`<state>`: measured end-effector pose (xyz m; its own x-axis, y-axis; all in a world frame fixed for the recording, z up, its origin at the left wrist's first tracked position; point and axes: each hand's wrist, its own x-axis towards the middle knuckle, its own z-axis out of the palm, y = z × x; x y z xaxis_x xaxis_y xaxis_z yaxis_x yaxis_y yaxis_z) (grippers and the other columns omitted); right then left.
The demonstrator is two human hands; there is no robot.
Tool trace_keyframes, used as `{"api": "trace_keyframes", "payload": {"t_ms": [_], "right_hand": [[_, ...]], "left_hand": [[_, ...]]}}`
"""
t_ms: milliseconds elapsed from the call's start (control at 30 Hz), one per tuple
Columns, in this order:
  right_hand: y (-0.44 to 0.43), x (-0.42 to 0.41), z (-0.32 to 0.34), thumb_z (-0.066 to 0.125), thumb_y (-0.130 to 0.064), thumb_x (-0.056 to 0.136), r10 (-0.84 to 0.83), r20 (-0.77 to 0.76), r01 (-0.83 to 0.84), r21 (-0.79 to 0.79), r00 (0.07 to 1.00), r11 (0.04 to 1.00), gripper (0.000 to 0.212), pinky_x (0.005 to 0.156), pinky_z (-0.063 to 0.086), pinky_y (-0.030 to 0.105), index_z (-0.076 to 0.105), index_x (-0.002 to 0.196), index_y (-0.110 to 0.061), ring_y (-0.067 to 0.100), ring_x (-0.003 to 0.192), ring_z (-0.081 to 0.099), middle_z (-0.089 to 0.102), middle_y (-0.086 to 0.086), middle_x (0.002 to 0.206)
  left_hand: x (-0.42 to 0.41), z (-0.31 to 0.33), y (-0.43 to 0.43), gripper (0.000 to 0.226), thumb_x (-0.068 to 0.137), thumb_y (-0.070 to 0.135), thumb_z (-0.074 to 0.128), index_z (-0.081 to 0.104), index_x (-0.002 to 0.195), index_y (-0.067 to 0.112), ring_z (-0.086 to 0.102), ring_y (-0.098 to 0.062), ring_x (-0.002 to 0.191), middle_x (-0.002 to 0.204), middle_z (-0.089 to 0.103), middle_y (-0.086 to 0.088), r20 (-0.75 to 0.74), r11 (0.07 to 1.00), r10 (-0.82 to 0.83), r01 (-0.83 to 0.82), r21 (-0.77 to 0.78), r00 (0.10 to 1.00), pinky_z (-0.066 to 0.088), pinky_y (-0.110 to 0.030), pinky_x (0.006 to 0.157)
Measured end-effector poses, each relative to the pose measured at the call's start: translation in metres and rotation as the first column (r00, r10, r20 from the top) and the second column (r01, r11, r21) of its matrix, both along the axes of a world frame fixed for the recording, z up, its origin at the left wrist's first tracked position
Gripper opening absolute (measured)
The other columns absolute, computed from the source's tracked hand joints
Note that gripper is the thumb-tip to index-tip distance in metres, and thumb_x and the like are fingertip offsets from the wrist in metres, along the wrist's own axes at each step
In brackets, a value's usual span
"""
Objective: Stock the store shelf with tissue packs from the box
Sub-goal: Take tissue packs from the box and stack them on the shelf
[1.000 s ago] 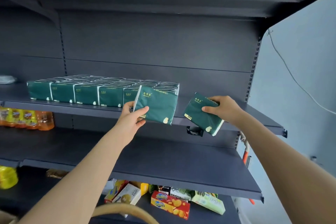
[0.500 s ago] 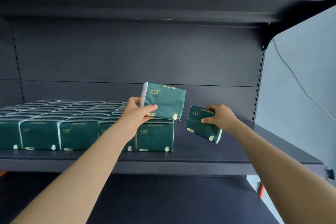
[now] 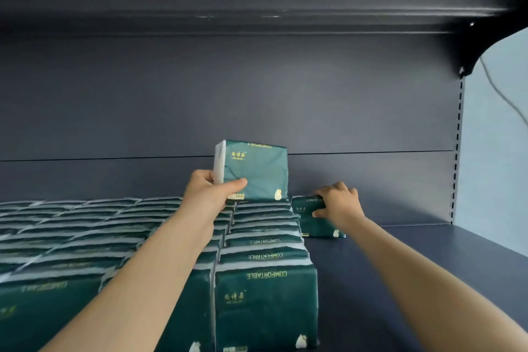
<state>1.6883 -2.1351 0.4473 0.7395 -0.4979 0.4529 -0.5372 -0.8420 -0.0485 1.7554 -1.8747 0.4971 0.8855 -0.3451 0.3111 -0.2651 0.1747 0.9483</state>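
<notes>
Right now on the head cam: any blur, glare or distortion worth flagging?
Head view: the far-left packs are smeared; the raised pack in the left hand is sharp enough to read; the low pack in the right hand is dimmer. Head view: faint glare streaks on the upper shelf, bracket crushed black against the bright wall, wide-angle bowing at the edges.
</notes>
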Motion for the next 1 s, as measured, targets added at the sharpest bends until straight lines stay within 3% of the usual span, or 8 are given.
{"api": "trace_keyframes", "payload": {"t_ms": [400, 500, 567, 633, 733, 767, 867, 1000], "right_hand": [[-0.027, 0.023, -0.023, 0.062, -0.039, 0.087, 0.069, 0.125, -0.079, 0.078, 0.990, 0.994, 0.052, 0.103, 0.036, 0.032, 0.050, 0.134, -0.020, 0.022, 0.127, 0.037, 0.045, 0.002, 0.134], [-0.019, 0.016, -0.011, 0.063, -0.048, 0.084, 0.022, 0.175, -0.061, 0.225, 0.984, 0.972, 0.048, 0.098, 0.036, 0.033, 0.058, 0.121, -0.018, 0.024, 0.120, 0.049, 0.057, 0.002, 0.122], [-0.007, 0.005, 0.004, 0.055, -0.048, 0.090, 0.013, 0.342, -0.170, 0.435, 0.940, 0.884, 0.046, 0.093, 0.040, 0.034, 0.061, 0.111, -0.008, 0.030, 0.112, 0.056, 0.064, 0.009, 0.112], [0.012, -0.015, 0.020, 0.047, -0.046, 0.094, -0.005, 0.543, -0.378, 0.590, 0.840, 0.714, 0.045, 0.090, 0.042, 0.033, 0.062, 0.110, -0.007, 0.027, 0.111, 0.057, 0.066, 0.009, 0.112], [0.052, -0.054, 0.035, 0.048, -0.047, 0.093, 0.010, 0.729, -0.669, 0.622, 0.684, 0.408, 0.038, 0.092, 0.048, 0.032, 0.061, 0.109, -0.014, 0.015, 0.105, 0.062, 0.070, 0.000, 0.104], [0.065, -0.065, 0.036, 0.050, -0.045, 0.093, 0.029, 0.751, -0.708, 0.609, 0.660, 0.358, 0.037, 0.087, 0.051, 0.029, 0.063, 0.109, -0.014, 0.012, 0.100, 0.064, 0.070, -0.002, 0.102], [0.103, -0.090, 0.038, 0.061, -0.033, 0.089, 0.053, 0.791, -0.760, 0.564, 0.610, 0.324, 0.026, 0.072, 0.054, 0.026, 0.065, 0.104, -0.012, 0.008, 0.078, 0.065, 0.071, -0.004, 0.088], [0.116, -0.111, 0.041, 0.073, -0.018, 0.081, -0.017, 0.814, -0.757, 0.547, 0.581, 0.356, 0.024, 0.078, 0.057, 0.034, 0.064, 0.102, -0.012, 0.016, 0.076, 0.067, 0.072, 0.002, 0.092]], "left_hand": [[0.010, -0.003, -0.018, 0.029, 0.074, 0.016, 0.079, 0.050, 0.079, 0.019, 0.048, -0.012, 0.075, 0.082, 0.053, 0.002, -0.034, 0.999, -0.013, 0.014, 0.051, 0.999, 0.043, -0.033, 0.080], [0.000, -0.004, -0.017, 0.027, 0.075, 0.017, 0.078, 0.052, 0.079, 0.018, 0.047, -0.012, 0.073, 0.081, 0.054, 0.001, -0.046, 0.997, -0.011, 0.015, 0.078, 0.999, 0.041, -0.032, 0.076], [-0.005, -0.003, -0.014, 0.028, 0.074, 0.019, 0.079, 0.053, 0.083, 0.017, 0.048, -0.013, 0.074, 0.086, 0.055, -0.001, -0.049, 0.995, -0.007, 0.012, 0.094, 0.999, 0.038, -0.032, 0.073], [-0.012, -0.001, -0.011, 0.031, 0.074, 0.021, 0.079, 0.053, 0.089, 0.015, 0.047, -0.014, 0.074, 0.090, 0.056, -0.002, -0.046, 0.995, -0.012, 0.016, 0.098, 0.999, 0.040, -0.032, 0.073], [-0.031, 0.001, -0.008, 0.031, 0.075, 0.022, 0.078, 0.054, 0.091, 0.012, 0.045, -0.014, 0.071, 0.096, 0.059, -0.004, -0.049, 0.993, -0.050, 0.055, 0.101, 0.998, 0.042, -0.028, 0.071], [-0.039, 0.001, -0.007, 0.031, 0.076, 0.022, 0.078, 0.054, 0.092, 0.013, 0.048, -0.014, 0.074, 0.101, 0.060, -0.005, -0.048, 0.992, -0.070, 0.075, 0.103, 0.996, 0.043, -0.026, 0.069], [-0.060, 0.003, -0.006, 0.035, 0.075, 0.020, 0.078, 0.052, 0.099, 0.014, 0.057, -0.014, 0.087, 0.114, 0.063, -0.008, -0.019, 0.987, -0.139, 0.140, 0.083, 0.990, 0.044, -0.024, 0.066], [-0.083, -0.003, 0.000, 0.032, 0.078, 0.029, 0.075, 0.050, 0.097, 0.023, 0.062, -0.011, 0.095, 0.107, 0.064, 0.003, 0.155, 0.972, -0.127, 0.092, 0.215, 0.980, 0.051, -0.028, 0.080]]}}
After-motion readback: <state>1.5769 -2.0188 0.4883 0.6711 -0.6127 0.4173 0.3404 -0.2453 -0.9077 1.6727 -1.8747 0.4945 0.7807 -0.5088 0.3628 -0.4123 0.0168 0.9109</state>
